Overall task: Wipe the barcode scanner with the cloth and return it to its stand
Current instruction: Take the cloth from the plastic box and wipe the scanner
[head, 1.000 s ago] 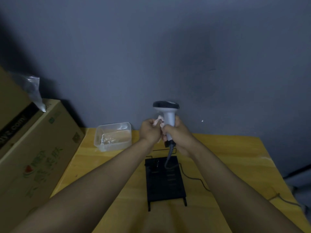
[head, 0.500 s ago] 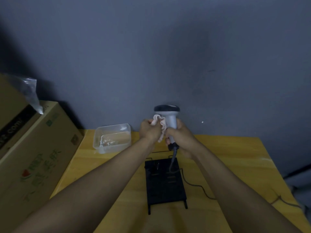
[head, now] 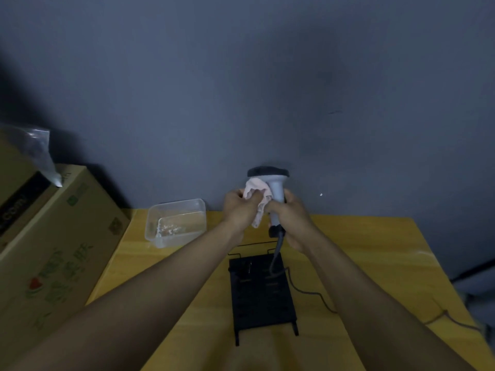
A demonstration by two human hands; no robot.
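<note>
A grey barcode scanner (head: 276, 187) with a dark head is held upright above the table. My right hand (head: 290, 216) grips its handle. My left hand (head: 239, 210) presses a pale pink cloth (head: 257, 195) against the left side of the scanner, just under the head. The scanner's cable (head: 308, 291) hangs from the handle and trails right across the table. The black stand (head: 262, 295) lies flat on the yellow table (head: 375, 258) directly below the scanner.
A clear plastic tub (head: 176, 222) sits at the table's back left. Large cardboard boxes (head: 51, 245) stand left of the table, with a plastic bag (head: 40, 153) on top. A grey wall rises right behind the table.
The cloth, barely showing in my left fist a second ago, has come up onto the scanner's neck and spread out. The scanner has dropped slightly in view.
</note>
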